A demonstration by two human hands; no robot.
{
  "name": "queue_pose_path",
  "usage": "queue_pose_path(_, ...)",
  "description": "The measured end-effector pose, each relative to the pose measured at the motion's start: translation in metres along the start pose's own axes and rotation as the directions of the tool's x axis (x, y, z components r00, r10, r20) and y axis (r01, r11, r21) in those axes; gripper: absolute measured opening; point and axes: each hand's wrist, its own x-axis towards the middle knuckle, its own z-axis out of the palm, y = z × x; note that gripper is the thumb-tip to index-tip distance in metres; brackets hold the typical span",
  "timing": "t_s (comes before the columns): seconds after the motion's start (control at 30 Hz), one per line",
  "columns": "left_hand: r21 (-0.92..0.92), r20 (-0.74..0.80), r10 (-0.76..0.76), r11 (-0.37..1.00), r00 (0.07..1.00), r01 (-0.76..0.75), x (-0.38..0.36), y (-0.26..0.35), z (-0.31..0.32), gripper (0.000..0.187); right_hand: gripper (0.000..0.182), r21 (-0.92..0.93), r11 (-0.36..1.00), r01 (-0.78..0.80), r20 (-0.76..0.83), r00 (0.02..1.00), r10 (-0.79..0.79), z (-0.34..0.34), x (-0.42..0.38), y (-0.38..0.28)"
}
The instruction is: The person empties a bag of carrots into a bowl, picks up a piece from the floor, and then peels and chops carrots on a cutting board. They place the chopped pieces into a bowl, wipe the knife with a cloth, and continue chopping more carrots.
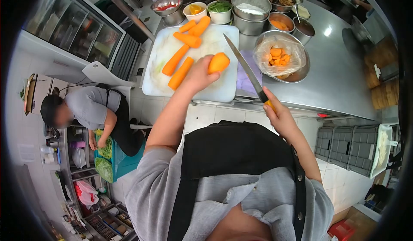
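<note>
My left hand (201,75) is closed around a thick peeled carrot (220,63) above the right part of a white cutting board (221,90). In my right hand (278,114) is a kitchen knife (246,67), gripped by its yellow and black handle, its long blade slanting up and left past the board's right edge. The blade is apart from the carrot. Several more peeled carrots (180,73) lie on the left and far parts of the board. Beside the knife, a metal bowl lined with a clear plastic bag holds cut carrot pieces (279,57).
A purple cloth (248,75) lies right of the board. Metal bowls (251,5) and tubs of ingredients line the back of the steel counter (335,56). On the left, a seated person (94,107) handles greens over a teal crate. Grey crates (346,148) stand at the right.
</note>
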Motion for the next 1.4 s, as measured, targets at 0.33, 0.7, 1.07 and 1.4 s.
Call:
queue_pose_path(0.33,0.289,-0.087,-0.197,0.933,0.977,0.214,0.026,-0.012,0.028,0.071,0.055,-0.274,0.948,0.161,0.023,0.987,-0.161,0.013,0.010,0.006)
queue_pose_path(0.7,0.283,-0.021,-0.254,0.926,0.967,0.249,0.035,-0.009,0.021,0.066,0.058,-0.520,0.849,0.088,0.091,0.995,-0.047,0.002,0.007,-0.006)
queue_pose_path(1.07,0.267,-0.016,-0.291,0.921,0.957,0.284,0.036,-0.009,0.019,0.071,0.060,-0.580,0.783,0.225,0.085,0.973,-0.217,0.000,0.010,0.002)
queue_pose_path(1.4,0.297,0.006,-0.253,0.924,0.967,0.240,0.037,-0.010,0.019,0.070,0.060,-0.582,0.804,0.126,0.205,0.979,-0.004,-0.002,0.041,-0.045)
